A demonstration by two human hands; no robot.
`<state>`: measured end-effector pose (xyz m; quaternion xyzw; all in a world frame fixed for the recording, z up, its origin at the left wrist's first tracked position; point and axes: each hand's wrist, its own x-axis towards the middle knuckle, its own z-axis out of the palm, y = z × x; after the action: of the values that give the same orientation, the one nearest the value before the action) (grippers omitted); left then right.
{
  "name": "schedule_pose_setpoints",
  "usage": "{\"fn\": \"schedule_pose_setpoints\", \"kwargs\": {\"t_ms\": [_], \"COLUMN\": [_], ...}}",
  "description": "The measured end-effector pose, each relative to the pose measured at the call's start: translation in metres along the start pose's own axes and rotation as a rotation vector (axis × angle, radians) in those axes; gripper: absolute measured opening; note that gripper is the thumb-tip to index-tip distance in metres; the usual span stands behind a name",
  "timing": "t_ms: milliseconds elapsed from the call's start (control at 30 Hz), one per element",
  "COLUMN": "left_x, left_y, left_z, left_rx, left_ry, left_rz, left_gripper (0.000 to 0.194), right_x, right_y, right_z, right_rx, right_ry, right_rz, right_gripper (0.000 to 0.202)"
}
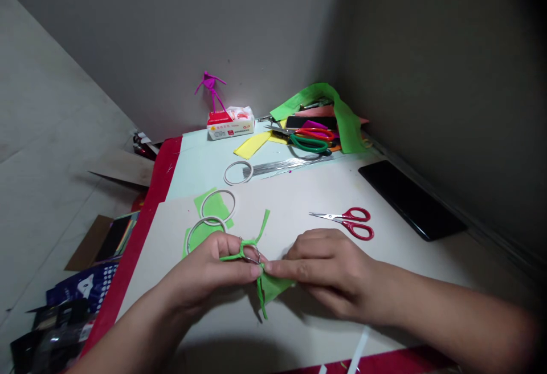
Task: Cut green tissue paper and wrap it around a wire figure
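Observation:
Near the front middle of the table, my left hand (213, 265) pinches a small figure of green crepe paper wrapped on wire (250, 243). A bare wire loop shows at its middle, and paper-wrapped limbs stick out upward, left and down. My right hand (331, 263) has thumb and index finger closed on the green crepe paper (277, 291) at the figure's lower part; its other fingers are curled. Just beyond the right hand lie small red-handled scissors (342, 218). Two white tape rolls (233, 206) rest on green paper pieces (199, 238) left of the figure.
Farther back are another white ring (226, 170), thin wires (282, 166), yellow paper (252, 145), green-handled scissors (310, 144) and a long green strip (348, 129). A purple figure (209, 83) stands on a small box (231, 129). A black phone (412, 200) lies right, beside the wall.

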<state>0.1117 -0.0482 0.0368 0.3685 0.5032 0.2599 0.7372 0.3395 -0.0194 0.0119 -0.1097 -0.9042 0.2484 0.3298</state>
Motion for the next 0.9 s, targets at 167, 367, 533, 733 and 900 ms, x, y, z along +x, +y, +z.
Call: {"fn": "schedule_pose_setpoints", "kwargs": {"t_ms": [167, 367, 533, 733, 900], "left_x": [0.0009, -0.0004, -0.0007, 0.0014, -0.0004], "left_y": [0.0000, 0.0035, 0.0068, 0.0075, 0.0064], "left_z": [0.0000, 0.0015, 0.0032, 0.0038, 0.0004], "left_rx": [0.028, 0.128, 0.149, 0.174, 0.218], "left_ry": [-0.035, -0.018, -0.004, -0.008, -0.031], "left_rz": [-0.023, -0.043, -0.044, -0.052, -0.038], "left_gripper": [0.020, 0.022, 0.021, 0.023, 0.024], "right_x": [0.0002, -0.0013, -0.0017, -0.0004, -0.0009], "right_y": [-0.0008, -0.0029, -0.0021, -0.0026, -0.0029], "right_z": [-0.0015, -0.0032, -0.0025, -0.0028, -0.0022], "right_rx": [-0.187, -0.289, -0.307, -0.327, -0.329], "right_ry": [-0.030, -0.081, -0.082, -0.075, -0.068], "right_rz": [-0.086, -0.124, -0.134, -0.147, -0.149], "right_gripper": [0.037, 0.035, 0.035, 0.034, 0.033]}}
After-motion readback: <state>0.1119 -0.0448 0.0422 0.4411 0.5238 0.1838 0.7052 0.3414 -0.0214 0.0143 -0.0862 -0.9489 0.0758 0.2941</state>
